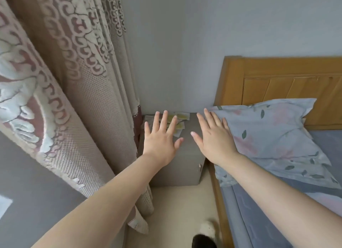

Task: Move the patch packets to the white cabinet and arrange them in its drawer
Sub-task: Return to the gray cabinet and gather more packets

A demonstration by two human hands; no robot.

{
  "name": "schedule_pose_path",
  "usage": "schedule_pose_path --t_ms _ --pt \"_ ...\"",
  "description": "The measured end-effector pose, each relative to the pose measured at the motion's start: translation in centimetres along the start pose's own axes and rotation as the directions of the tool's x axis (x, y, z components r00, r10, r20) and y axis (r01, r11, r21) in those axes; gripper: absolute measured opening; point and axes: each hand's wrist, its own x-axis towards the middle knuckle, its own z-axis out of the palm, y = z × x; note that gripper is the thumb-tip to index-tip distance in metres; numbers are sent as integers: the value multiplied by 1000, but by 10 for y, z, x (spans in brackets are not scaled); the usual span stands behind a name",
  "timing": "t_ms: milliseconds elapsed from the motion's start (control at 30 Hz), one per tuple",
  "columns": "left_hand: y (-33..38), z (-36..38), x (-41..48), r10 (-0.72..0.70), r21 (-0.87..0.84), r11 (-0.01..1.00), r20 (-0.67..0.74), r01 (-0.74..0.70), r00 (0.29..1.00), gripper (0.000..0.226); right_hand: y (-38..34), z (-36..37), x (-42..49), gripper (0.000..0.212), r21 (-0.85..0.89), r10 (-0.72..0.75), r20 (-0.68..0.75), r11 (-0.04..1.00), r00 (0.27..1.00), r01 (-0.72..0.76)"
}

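Between curtain and bed, nightstand, packets scattered on its top near the wall, left hand over them, right hand beside pillow, both with fingers straight, spread, holding nothing

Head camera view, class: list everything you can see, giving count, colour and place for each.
patch packets: several, exact count hidden by fingers; white with yellow-green; at the back of the cabinet top
bedside cabinet: one; pale grey; between curtain and bed
curtain: one; beige with maroon pattern; left
headboard: one; orange-brown wood; right, against the wall
pillow: one; pale blue floral; at the head of the bed
bed sheet: one; blue-grey; lower right
left hand: one; fingers spread; over the packets
right hand: one; fingers spread; over the cabinet's right edge
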Motion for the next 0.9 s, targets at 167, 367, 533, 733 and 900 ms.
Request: schedule_pose_path --t_ms 167,367,533,733,900 --pt "-13 64 109 -70 -9 997 70 71 995 68 41 66 116 65 21 -39 46 999 998 39" --pt "-24 128 241 -190 -62 977 174 203 966 67 85 143 258 68 75 -129 146 990 981 119" --pt "-37 183 323 -264 -83 952 257 293 930 68 104 208 350 77 128 -189 296 979 936 157" --pt "-72 265 346 -335 -99 919 319 382 887 69 100 293 395 76 135 -232 397 972 888 194" --pt "-103 336 344 -384 -142 864 435 483 815 68 91 362 407 63 104 -268 494 963 827 249"
